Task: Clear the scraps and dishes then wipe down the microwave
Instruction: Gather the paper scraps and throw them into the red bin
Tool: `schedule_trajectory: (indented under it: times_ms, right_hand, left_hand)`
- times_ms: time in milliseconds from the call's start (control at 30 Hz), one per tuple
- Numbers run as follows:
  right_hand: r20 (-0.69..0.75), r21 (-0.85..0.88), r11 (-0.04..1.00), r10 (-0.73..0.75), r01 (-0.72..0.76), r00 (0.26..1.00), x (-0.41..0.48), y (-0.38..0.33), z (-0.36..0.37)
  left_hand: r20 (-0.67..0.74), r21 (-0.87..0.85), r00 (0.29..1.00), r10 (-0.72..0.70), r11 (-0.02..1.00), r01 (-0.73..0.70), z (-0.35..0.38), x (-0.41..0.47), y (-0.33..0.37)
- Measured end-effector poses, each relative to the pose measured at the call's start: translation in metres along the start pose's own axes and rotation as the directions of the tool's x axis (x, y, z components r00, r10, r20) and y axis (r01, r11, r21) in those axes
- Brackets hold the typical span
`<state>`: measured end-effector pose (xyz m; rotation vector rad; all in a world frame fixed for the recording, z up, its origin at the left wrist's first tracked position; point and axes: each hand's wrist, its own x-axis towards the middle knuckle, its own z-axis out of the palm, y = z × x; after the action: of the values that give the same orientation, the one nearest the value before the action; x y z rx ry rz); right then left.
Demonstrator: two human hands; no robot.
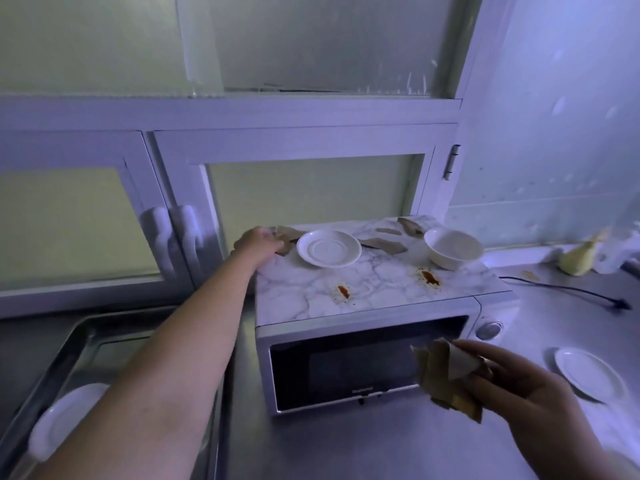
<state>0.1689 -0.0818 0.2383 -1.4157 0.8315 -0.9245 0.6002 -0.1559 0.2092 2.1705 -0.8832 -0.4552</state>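
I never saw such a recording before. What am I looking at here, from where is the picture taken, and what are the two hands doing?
There is no machine, only a person. The single picture comes from a camera worn on the head, looking forward and down. The left hand reaches to a brown paper scrap at the back of the microwave top. The right hand holds a bundle of scraps in its grip. On the marbled top lie a white saucer, a white bowl, more scraps and two red-brown stains. Another plate sits on the counter to the right.
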Motion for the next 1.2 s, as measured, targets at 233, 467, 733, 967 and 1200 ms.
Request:
schedule_trajectory:
  times_ms: [233, 467, 733, 967, 1200]
  right_hand:
    - [-0.047, -0.003, 0.998, 0.059, -0.059, 0.997, 0.011, 0.006, -0.011]
    - [-0.083, 0.016, 0.996, 0.089, -0.088, 0.993, 0.015, 0.020, -0.016]
    - [-0.124, -0.015, 0.997, 0.076, -0.079, 0.989, 0.034, 0.032, -0.010]
    - [-0.146, 0.063, 0.992, 0.115, -0.106, 0.983, 0.044, 0.041, 0.000]
    - [-0.171, -0.012, 0.992, 0.122, -0.126, 0.978, 0.039, 0.050, -0.001]
  left_hand:
    - [0.007, 0.261, 0.994, -0.105, 0.960, 0.099, 0.013, 0.013, 0.009]
    - [0.044, 0.078, 0.993, -0.107, 0.992, 0.103, -0.009, 0.013, -0.005]
    - [0.121, -0.004, 0.988, -0.097, 0.995, 0.099, -0.051, 0.001, -0.009]
    - [0.140, -0.225, 0.987, -0.084, 0.968, 0.114, -0.064, 0.016, 0.006]
    - [0.039, -0.282, 0.987, -0.157, 0.946, 0.162, -0.008, 0.040, -0.015]
